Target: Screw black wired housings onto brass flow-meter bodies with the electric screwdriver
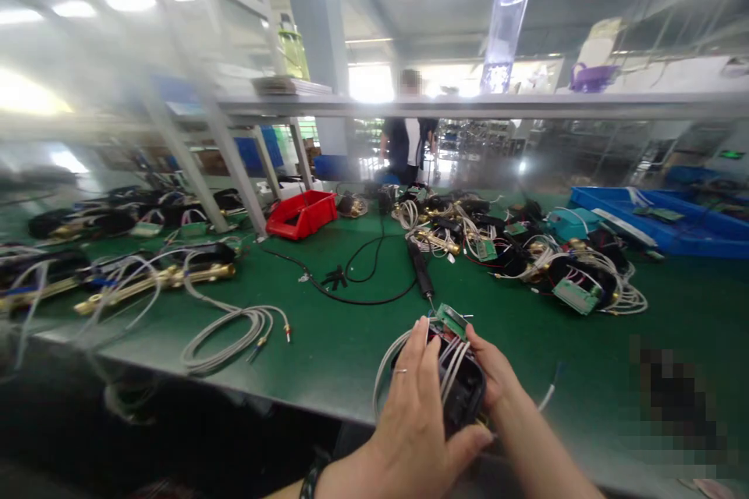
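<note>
Green bench [328, 343], red bin [303, 214], both hands [418, 413] on blk housing [465, 390]

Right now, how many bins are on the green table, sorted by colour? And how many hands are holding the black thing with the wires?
Red bin: 1
Blue tray: 1
Hands on the black wired unit: 2, the left hand and the right hand
Total: 2 bins, 2 hands
</note>
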`<state>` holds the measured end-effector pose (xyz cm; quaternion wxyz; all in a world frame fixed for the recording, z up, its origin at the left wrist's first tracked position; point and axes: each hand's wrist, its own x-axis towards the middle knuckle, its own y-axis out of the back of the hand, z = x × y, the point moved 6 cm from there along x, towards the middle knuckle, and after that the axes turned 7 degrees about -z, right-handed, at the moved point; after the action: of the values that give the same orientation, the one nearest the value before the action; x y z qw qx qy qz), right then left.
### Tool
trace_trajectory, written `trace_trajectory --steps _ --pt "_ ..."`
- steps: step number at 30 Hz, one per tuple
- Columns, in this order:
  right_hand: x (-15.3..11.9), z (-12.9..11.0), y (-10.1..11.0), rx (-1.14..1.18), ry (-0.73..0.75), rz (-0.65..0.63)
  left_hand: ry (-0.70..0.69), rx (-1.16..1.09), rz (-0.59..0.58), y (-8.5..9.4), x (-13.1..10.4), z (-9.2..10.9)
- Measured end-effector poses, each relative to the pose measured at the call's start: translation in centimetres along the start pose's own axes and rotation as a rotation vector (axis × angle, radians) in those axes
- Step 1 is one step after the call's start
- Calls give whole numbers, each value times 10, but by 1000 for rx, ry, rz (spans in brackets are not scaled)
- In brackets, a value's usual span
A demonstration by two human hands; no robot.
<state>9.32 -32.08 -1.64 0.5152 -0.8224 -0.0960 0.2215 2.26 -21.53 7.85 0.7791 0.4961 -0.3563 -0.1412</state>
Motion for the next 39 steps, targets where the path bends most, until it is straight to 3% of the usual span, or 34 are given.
trace_trajectory --steps 3,8,14,18,20,22,25,27,29,31,35,39 --pt "-5 18 -2 17 77 26 12 184 -103 -14 0 17" --pt "-15 49 -3 10 223 40 78 396 -76 -14 -31 1" --pt "-18 69 -10 -32 314 34 232 304 40 -5 -54 -14" --pt "-27 64 -13 -102 361 -2 133 225 25 -12 -50 -20" --pt "-37 55 -12 -219 392 -42 86 104 -2 -2 -45 -23" --pt "-53 38 -4 -479 448 -16 138 -114 11 18 -38 -30" --pt "-85 0 6 -1053 627 67 274 -612 25 45 -26 -38" --pt "-109 -23 3 -1391 787 -4 311 -1010 24 48 -19 -40" --pt "-128 -36 -2 -1634 901 -104 363 -1370 35 37 -16 -48" --pt "-137 -40 -5 -1822 927 -134 460 -1594 48 16 -17 -63" --pt "-119 -23 -1 -2097 773 -79 615 -1699 103 -21 -21 -99" --pt "-85 3 8 -2226 546 -30 708 -1703 104 -39 -27 -124"
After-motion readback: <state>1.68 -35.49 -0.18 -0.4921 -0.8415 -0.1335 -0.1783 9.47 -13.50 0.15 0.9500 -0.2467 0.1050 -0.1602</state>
